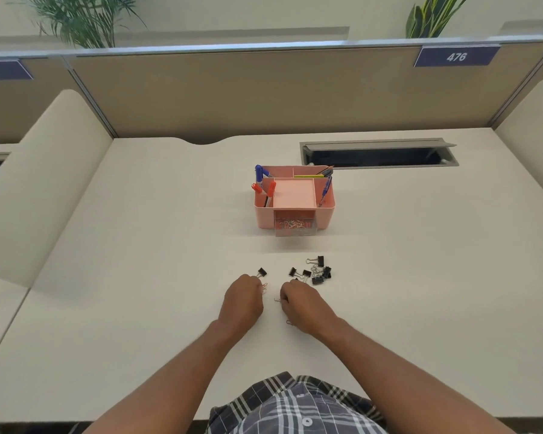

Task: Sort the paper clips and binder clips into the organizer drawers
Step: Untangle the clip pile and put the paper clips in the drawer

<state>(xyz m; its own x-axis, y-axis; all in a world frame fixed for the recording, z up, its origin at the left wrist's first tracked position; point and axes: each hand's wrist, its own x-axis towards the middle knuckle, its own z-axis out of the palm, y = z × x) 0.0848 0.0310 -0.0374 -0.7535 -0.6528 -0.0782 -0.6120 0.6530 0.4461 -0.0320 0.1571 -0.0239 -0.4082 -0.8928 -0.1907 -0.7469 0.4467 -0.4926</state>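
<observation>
A pink desk organizer (264, 216) stands mid-desk. Its clear front drawer (295, 227) is pulled out a little and holds several paper clips. Nearer to me, several black binder clips (318, 270) lie in a loose cluster, and a single binder clip (262, 272) lies apart to their left. My left hand (242, 300) rests on the desk with its fingers pinched on a rose-gold paper clip (265, 286). My right hand (301, 302) pinches another paper clip (276, 299) at its fingertips. A third paper clip (289, 322) lies by my right hand's heel.
Blue and red markers (261, 180) and pens stand in the organizer's upper compartments. An open grey cable hatch (378, 155) is set into the desk behind it. Beige partition panels enclose the desk at the back and both sides.
</observation>
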